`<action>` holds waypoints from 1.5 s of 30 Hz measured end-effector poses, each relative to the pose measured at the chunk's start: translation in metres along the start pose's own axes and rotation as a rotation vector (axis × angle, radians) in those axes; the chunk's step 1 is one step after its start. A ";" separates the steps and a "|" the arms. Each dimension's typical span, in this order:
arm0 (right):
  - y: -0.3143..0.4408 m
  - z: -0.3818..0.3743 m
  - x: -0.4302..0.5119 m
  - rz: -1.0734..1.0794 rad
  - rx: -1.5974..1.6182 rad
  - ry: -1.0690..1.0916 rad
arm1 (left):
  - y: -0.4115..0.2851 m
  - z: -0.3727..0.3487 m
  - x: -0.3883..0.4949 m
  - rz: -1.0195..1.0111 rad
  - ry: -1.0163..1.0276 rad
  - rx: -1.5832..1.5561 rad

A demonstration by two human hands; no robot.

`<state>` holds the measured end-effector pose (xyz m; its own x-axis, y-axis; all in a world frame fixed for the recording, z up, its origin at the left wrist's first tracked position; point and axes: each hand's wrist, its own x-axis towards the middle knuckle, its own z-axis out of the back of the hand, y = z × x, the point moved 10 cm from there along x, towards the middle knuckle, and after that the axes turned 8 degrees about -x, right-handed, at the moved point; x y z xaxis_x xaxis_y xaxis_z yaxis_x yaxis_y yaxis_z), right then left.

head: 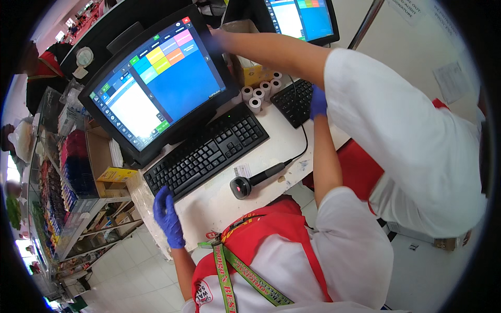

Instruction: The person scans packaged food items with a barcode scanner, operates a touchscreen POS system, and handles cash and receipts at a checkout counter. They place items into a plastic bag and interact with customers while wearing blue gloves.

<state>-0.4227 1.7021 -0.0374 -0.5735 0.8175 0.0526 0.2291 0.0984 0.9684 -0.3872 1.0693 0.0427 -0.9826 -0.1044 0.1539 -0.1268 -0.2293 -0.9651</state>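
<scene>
My left hand [169, 221], in a blue glove, hovers at the near left corner of a black keyboard [207, 152]. Its fingers are slightly bent and hold nothing. My right hand [319, 102], gloved too, is at the right end of a second black keyboard [291, 103]; a co-worker's sleeve partly covers it, so its fingers are hidden. Between my arms a handheld barcode scanner [256, 180] lies on the white counter [211, 211], its cable running back. A barcode label [242, 171] lies behind it. A lit touchscreen monitor [164, 86] stands beyond the first keyboard.
A co-worker's bare arm [274, 49] crosses from the right to the monitor's far edge. Several paper rolls [258, 94] stand beside a cardboard box [254, 74]. Another monitor [301, 17] is behind. At left are an open carton [102, 150] and a glass display case [51, 168].
</scene>
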 end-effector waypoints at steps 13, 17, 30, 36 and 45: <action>0.091 -0.142 -0.305 0.041 -0.043 0.614 | -0.065 -0.189 -0.023 0.312 0.711 -0.825; 0.089 -0.140 -0.315 0.032 -0.252 0.677 | -0.065 -0.174 -0.022 0.261 0.685 -0.824; 0.145 -0.168 -0.327 0.553 -0.461 0.860 | -0.046 -0.159 -0.030 0.303 0.630 -0.704; 0.102 -0.156 -0.296 0.123 -0.242 0.833 | -0.050 -0.171 -0.038 0.404 0.643 -0.783; 0.112 -0.139 -0.283 0.577 -0.490 0.969 | -0.036 -0.207 -0.051 0.573 0.702 -0.767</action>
<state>-0.3438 1.4026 0.0901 -0.8808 -0.1089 0.4609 0.4433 -0.5320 0.7214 -0.3604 1.2829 0.0260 -0.7518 0.6055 -0.2609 0.5420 0.3423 -0.7675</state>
